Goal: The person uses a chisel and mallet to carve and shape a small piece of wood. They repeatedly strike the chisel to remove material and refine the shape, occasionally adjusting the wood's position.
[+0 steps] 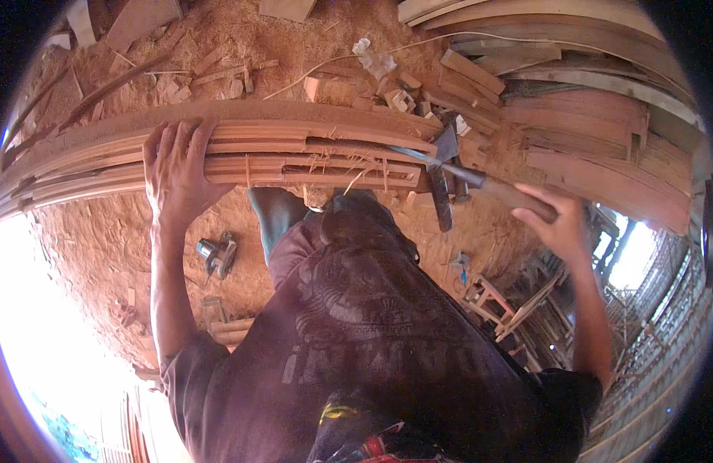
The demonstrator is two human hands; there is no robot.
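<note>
A long moulded wooden plank (pixel 295 147) lies across the view with splintered grooves along its face. My left hand (pixel 175 170) presses flat on the plank's left part, fingers spread over its top edge. My right hand (pixel 553 220) grips the wooden handle of an adze-like hatchet (pixel 449 154), whose metal head rests against the right end of the plank. My knee and dark clothing (pixel 349 293) fill the lower middle, just below the plank.
Sawdust and wood offcuts (pixel 217 69) cover the ground beyond the plank. Stacked boards (pixel 588 116) lie at the right. A small electric power tool (pixel 217 255) sits on the ground at lower left. Wooden frames (pixel 503 301) stand at the right.
</note>
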